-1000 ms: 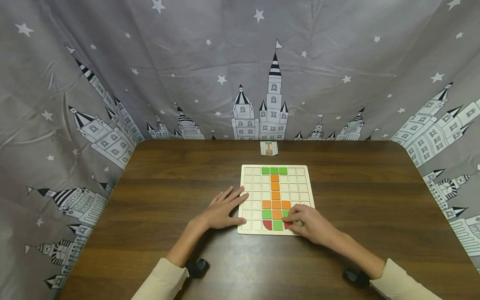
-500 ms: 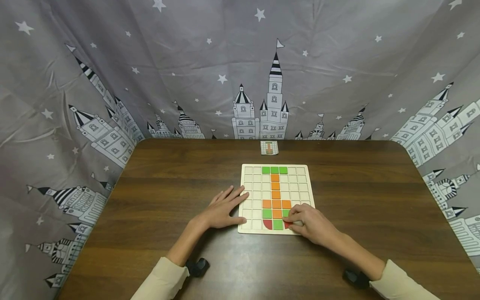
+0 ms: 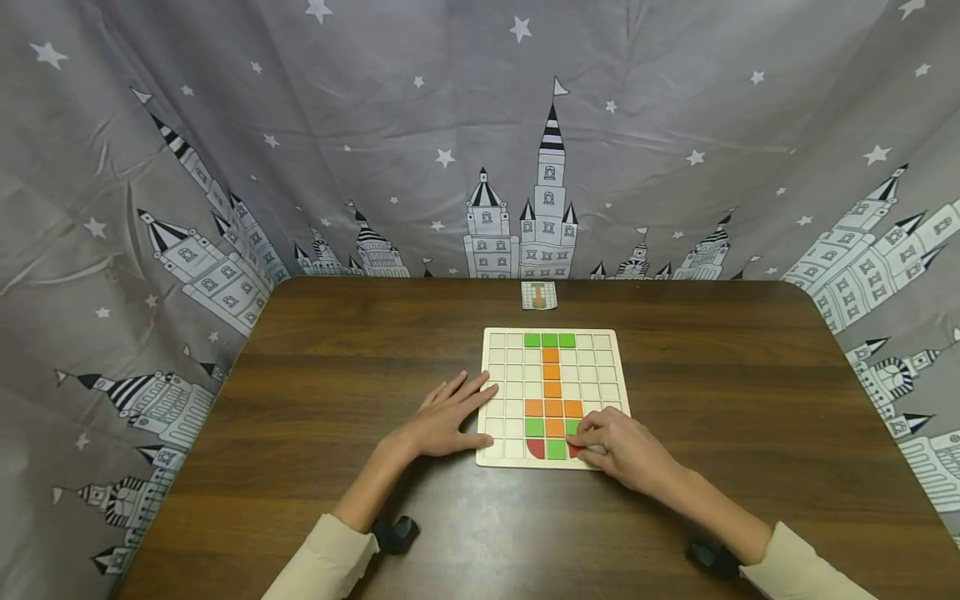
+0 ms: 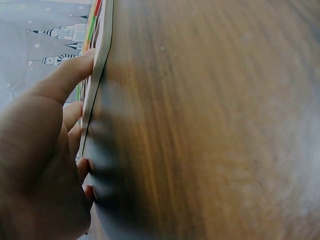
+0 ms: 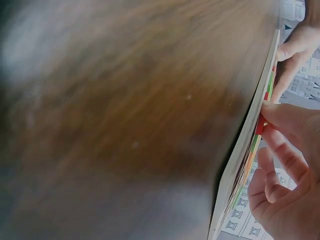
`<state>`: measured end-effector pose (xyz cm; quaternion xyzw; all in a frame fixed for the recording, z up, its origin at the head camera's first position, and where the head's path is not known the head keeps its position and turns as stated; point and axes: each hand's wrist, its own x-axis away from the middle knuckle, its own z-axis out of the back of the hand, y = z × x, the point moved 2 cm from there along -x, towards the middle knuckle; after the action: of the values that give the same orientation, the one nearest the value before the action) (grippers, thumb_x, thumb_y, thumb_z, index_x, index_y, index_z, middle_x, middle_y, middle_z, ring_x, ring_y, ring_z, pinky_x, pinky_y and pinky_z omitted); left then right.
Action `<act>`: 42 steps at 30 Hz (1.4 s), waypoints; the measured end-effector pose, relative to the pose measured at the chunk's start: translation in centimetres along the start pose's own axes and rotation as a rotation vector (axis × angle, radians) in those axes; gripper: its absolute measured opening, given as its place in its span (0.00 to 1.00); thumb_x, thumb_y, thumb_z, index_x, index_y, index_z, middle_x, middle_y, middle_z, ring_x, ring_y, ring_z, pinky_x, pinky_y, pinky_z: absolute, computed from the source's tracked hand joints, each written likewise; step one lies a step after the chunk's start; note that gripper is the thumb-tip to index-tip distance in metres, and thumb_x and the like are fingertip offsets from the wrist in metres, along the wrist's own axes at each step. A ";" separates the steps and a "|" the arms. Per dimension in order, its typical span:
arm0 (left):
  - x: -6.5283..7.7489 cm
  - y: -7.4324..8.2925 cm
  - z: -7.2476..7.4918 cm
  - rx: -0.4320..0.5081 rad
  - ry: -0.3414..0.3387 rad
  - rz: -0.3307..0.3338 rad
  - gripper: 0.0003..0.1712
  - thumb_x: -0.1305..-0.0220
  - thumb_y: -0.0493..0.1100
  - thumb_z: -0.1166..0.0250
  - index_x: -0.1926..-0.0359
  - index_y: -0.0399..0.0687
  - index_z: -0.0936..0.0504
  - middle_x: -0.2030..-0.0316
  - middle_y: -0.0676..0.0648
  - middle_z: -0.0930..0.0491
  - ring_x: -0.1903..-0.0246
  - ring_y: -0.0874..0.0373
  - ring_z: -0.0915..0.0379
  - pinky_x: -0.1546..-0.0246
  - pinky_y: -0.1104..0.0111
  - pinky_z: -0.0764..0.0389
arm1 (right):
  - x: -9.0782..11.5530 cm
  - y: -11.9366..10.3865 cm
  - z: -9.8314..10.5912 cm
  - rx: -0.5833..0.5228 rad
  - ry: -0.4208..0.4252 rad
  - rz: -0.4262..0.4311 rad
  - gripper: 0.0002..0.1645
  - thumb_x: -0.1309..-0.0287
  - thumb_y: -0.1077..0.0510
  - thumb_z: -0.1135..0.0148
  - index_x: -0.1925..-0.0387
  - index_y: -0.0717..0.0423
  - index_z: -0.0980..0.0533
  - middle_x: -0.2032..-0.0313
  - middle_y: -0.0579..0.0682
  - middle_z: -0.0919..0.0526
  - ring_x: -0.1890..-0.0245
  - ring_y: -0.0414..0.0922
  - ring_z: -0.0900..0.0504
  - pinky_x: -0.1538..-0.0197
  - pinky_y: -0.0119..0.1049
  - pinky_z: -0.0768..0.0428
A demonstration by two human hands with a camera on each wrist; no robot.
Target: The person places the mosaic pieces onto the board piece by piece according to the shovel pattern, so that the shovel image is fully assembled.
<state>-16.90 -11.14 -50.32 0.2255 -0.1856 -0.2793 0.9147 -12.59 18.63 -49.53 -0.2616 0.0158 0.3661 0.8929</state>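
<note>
A pale wooden grid board [image 3: 514, 374] lies on the table, with green, orange and red tiles set in its cells. My left hand [image 3: 444, 422] rests on the board's left edge, fingers spread and thumb near the lower corner. At the bottom row, my right hand [image 3: 628, 446] pinches a red tile [image 5: 260, 124] between thumb and forefinger; the fingers partly cover it in the head view. To its left sit a green tile [image 3: 556, 450] and another red tile [image 3: 536, 449] with a rounded corner. Orange tiles [image 3: 552, 389] form a column up to several green ones [image 3: 550, 340].
A small pattern card [image 3: 538, 296] lies at the back edge of the brown wooden table [image 3: 337, 350]. A grey curtain [image 3: 360, 100] printed with castles and stars hangs behind and beside the table. Each wrist wears a dark camera [image 3: 397, 535].
</note>
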 end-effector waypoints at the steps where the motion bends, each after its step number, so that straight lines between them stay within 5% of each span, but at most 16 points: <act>1: 0.0 0.0 0.0 0.000 0.000 0.000 0.47 0.35 0.62 0.35 0.22 0.53 0.42 0.22 0.48 0.53 0.24 0.42 0.65 0.30 0.41 0.59 | 0.0 0.0 0.0 0.010 0.000 0.008 0.12 0.47 0.61 0.25 0.58 0.56 0.11 0.64 0.41 0.17 0.64 0.40 0.25 0.64 0.33 0.25; 11: 0.0 -0.1 -0.1 -0.002 -0.005 0.002 0.47 0.35 0.62 0.36 0.22 0.54 0.43 0.22 0.48 0.53 0.24 0.42 0.65 0.30 0.41 0.59 | 0.3 0.1 0.0 0.044 0.022 0.066 0.09 0.47 0.60 0.24 0.62 0.54 0.11 0.65 0.40 0.17 0.65 0.39 0.25 0.65 0.31 0.25; 21: 0.1 -0.3 -0.1 -0.003 -0.003 0.003 0.47 0.35 0.62 0.35 0.22 0.53 0.43 0.22 0.48 0.53 0.24 0.43 0.65 0.30 0.41 0.59 | 0.0 -0.1 -0.4 -0.022 0.002 -0.043 0.11 0.46 0.62 0.26 0.59 0.55 0.11 0.63 0.40 0.17 0.63 0.39 0.23 0.63 0.35 0.23; 33: 0.0 -0.2 0.1 0.005 -0.005 0.012 0.47 0.36 0.62 0.35 0.22 0.53 0.42 0.22 0.48 0.53 0.24 0.42 0.65 0.30 0.41 0.59 | 0.1 -0.5 -0.3 -0.003 0.004 -0.069 0.13 0.45 0.66 0.30 0.57 0.56 0.12 0.62 0.41 0.18 0.60 0.42 0.22 0.58 0.39 0.22; 42: -0.1 -0.6 0.8 0.085 0.063 -0.011 0.50 0.37 0.61 0.34 0.21 0.53 0.46 0.22 0.47 0.53 0.24 0.43 0.60 0.32 0.38 0.53 | 0.9 0.6 0.7 0.029 0.106 -0.114 0.15 0.45 0.63 0.27 0.53 0.55 0.14 0.57 0.45 0.19 0.57 0.41 0.22 0.56 0.41 0.20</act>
<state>-17.60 -11.74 -50.03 0.2739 -0.1673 -0.2688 0.9081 -12.46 19.90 -49.38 -0.2681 0.0535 0.3001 0.9139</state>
